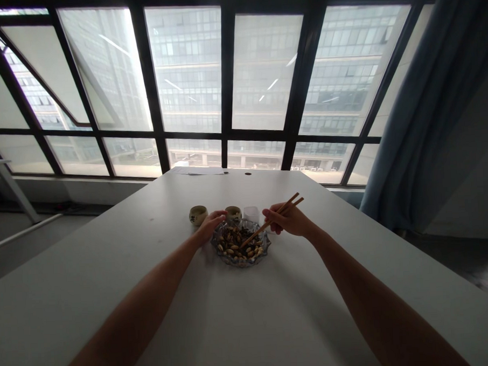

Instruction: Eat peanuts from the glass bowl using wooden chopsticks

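Observation:
A clear glass bowl (242,263) with a scalloped rim stands on the white table. Inside it lie pale nuts that look like pistachios (234,249), mixed with smaller dark pieces. My left hand (211,226) is at the bowl's left rim and seems to grip it; part of its fingers is hidden. In my right hand (290,220), closed above the bowl's right side, is a pair of wooden chopsticks (262,228). Their tips slant down among the nuts. Behind the bowl are a small patterned cup (233,212) and a clear container (251,213).
Another small cup (197,214) with dark markings stands left of the bowl, close to my left hand. White paper (199,171) lies at the far end of the table (160,300). Beyond are large windows (188,72), with a blue curtain (410,111) on the right.

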Demonstrator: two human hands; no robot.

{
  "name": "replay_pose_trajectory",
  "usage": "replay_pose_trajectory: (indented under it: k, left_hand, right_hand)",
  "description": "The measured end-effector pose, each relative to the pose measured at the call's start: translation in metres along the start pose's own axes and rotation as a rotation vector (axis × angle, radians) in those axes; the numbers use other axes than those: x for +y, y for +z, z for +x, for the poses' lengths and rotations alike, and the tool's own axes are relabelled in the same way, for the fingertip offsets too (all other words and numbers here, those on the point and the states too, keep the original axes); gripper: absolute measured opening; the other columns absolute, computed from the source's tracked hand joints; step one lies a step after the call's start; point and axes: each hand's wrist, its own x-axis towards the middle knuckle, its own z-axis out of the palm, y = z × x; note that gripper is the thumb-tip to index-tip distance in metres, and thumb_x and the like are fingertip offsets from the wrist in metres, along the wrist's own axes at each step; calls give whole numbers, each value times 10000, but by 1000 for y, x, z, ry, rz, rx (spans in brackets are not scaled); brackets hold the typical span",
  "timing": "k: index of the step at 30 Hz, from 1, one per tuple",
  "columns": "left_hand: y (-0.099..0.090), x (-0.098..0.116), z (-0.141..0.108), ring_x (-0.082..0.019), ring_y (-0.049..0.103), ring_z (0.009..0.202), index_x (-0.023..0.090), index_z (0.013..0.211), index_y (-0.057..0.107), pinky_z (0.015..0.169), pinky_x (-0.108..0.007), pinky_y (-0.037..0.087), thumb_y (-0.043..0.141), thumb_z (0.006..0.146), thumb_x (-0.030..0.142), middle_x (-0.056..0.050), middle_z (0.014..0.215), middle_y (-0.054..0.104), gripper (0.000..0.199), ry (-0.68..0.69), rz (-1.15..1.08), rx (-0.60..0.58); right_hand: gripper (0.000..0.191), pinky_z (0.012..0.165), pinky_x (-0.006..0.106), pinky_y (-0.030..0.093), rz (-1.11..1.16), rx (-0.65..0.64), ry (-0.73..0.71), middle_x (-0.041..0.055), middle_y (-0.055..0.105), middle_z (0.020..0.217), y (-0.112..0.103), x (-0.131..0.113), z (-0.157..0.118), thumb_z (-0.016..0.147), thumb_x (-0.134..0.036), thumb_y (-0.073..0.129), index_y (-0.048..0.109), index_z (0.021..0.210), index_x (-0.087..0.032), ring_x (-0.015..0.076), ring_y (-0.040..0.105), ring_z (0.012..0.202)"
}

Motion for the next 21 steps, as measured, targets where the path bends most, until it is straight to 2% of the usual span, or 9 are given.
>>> replay_pose_trajectory:
  k: [4, 10, 16, 21]
  left_hand:
    - [1, 2, 0, -366, 553, 1274, 177, 1136, 730, 1109, -471, 397, 779, 667, 602, -111, 1206, 719, 635, 16, 9, 16]
    - [0, 1, 2, -401, 452, 1385, 163, 1151, 740, 1161, -496, 331, 796, 645, 647, -136, 1442, 587, 702, 39, 4, 11]
    - [0, -1, 2, -424, 400, 1429, 178, 1260, 696, 1178, -525, 311, 797, 648, 661, -139, 1427, 602, 786, 14, -35, -22]
    - [-1, -1, 3, -408, 391, 1443, 220, 1298, 671, 1186, -503, 314, 788, 666, 657, -110, 1468, 567, 777, -24, -54, -76]
  right_hand:
    - [598, 394, 211, 443, 15, 4, 4, 27, 627, 485, 1, 1, 1, 737, -746, 671, 649, 659, -154, 111, 562, 387]
    - [600, 378, 212, 427, 20, 18, 7, 24, 620, 476, 0, 2, 1, 752, -749, 656, 645, 671, -154, 111, 548, 373]
    - [631, 357, 208, 405, 16, 92, -5, 37, 627, 486, -2, 4, 2, 748, -779, 641, 641, 663, -154, 111, 545, 363]
    - [633, 359, 213, 413, 15, 85, 9, 34, 618, 475, 3, 6, 4, 728, -790, 648, 638, 648, -162, 112, 538, 365]
